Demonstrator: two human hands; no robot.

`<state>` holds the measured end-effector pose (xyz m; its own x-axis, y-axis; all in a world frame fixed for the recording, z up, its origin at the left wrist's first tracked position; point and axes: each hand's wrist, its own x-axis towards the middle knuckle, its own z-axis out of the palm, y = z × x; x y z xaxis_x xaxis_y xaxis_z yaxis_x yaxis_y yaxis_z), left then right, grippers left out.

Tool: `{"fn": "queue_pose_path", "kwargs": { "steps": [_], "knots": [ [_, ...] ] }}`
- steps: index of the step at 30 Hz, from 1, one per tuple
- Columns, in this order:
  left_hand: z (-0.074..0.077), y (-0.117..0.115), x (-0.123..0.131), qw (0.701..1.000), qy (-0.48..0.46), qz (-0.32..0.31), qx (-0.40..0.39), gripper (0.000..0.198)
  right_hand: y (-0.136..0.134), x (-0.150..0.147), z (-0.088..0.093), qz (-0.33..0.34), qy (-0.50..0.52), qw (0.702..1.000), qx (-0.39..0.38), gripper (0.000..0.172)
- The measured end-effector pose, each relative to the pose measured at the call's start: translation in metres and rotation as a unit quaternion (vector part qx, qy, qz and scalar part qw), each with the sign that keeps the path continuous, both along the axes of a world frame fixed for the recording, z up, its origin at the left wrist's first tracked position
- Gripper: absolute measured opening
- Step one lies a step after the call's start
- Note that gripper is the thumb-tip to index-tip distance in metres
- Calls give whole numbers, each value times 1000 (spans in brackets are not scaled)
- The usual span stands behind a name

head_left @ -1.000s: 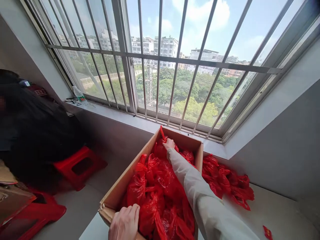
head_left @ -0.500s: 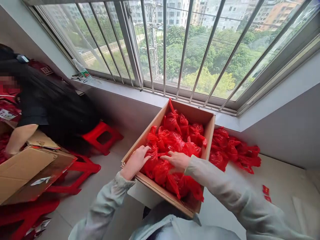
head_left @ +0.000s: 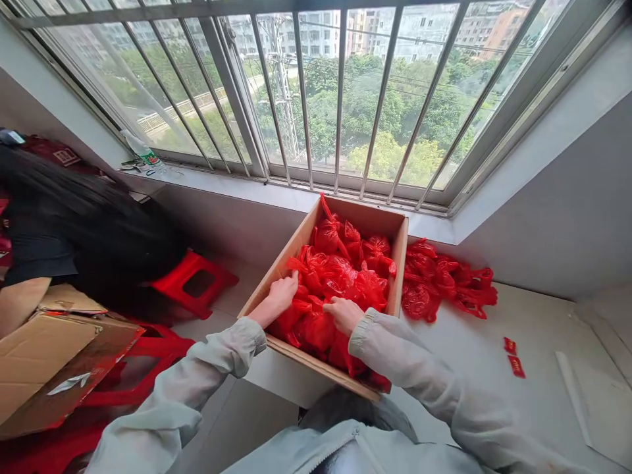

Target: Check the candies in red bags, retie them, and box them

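Note:
A cardboard box (head_left: 282,271) full of knotted red plastic bags (head_left: 340,273) stands in front of me below the window. My left hand (head_left: 282,296) reaches over the box's left side, its fingers curled against a red plastic bag (head_left: 291,322). Beside it, my right hand (head_left: 346,316) is closed on the upper part of another red bag (head_left: 316,331) near the middle of the box. The fingertips of both hands are partly hidden among the shiny plastic.
More red bags (head_left: 444,280) lie on the white surface at right, with two small red packets (head_left: 516,366). To the left, a person (head_left: 29,250) leans over an open carton (head_left: 49,355) near red stools (head_left: 197,283). A barred window (head_left: 340,112) rises behind the box.
My left hand has gone from spread fingers to curled ones. My right hand has drawn back slightly and closed on a bag. The view has shifted a little.

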<state>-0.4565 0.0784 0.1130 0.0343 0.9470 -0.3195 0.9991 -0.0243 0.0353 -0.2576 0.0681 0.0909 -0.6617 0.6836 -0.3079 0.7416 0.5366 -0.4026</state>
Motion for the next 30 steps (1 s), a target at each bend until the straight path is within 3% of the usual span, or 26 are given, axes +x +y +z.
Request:
{"fn": "queue_pose_path", "kwargs": {
  "steps": [2,8,11,14,17,22,26,30],
  "knots": [
    [14,-6,-13,1000,0,2,15,35,13,5,0,-34,30,999,-10,20],
    [48,-20,-32,997,-45,-10,58,39,37,21,-3,-140,77,986,-37,26],
    [51,-21,-29,997,-55,-21,53,46,40,27,-5,-183,99,977,-45,24],
    [44,-18,-18,996,-67,-44,26,63,38,25,-3,-197,137,969,-62,21],
    [36,-17,-3,992,-89,-84,-13,71,33,14,-1,-179,188,962,-90,15],
    [34,-17,7,979,-132,-139,-73,66,22,-11,2,-125,244,950,-148,30],
    [32,-18,2,979,-137,-121,-95,48,24,-14,9,-46,246,947,-201,43],
    [17,-23,-3,987,-108,-76,-86,29,37,7,16,13,187,962,-199,50]
  ]
}}
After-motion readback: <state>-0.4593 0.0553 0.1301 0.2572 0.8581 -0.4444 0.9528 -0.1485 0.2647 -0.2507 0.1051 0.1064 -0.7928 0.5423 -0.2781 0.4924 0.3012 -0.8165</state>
